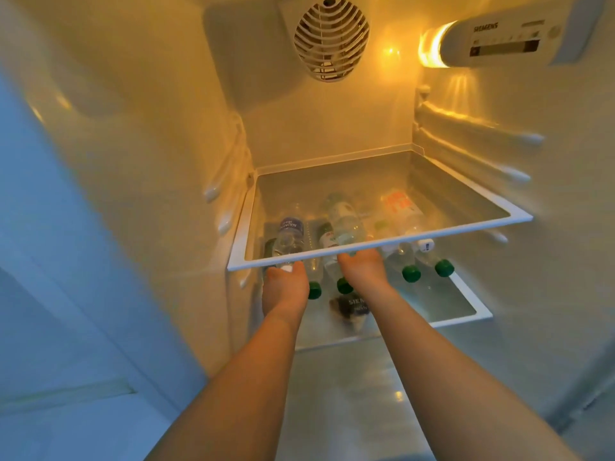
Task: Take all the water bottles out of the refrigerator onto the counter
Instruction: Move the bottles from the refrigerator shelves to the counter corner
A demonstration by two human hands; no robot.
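water bottles (336, 224), clear plastic, several, lying on their sides on a lower refrigerator shelf (466, 311), seen partly through the glass upper shelf (382, 242) above; green caps (411, 273) pointed outward. left hand (284, 287) is reached in at a white-capped bottle (289, 241); right hand (364, 271) is reached toward a stacked bottle; finger state cannot be told for either, the fingertips being hidden under the shelf rim. handling judged: filled, moderately heavy, thin walls likely to yield when squeezed, possibly slick if cold; rolling is to be expected once a neighbour is removed. hold is best taken round the mid-body or just behind the cap
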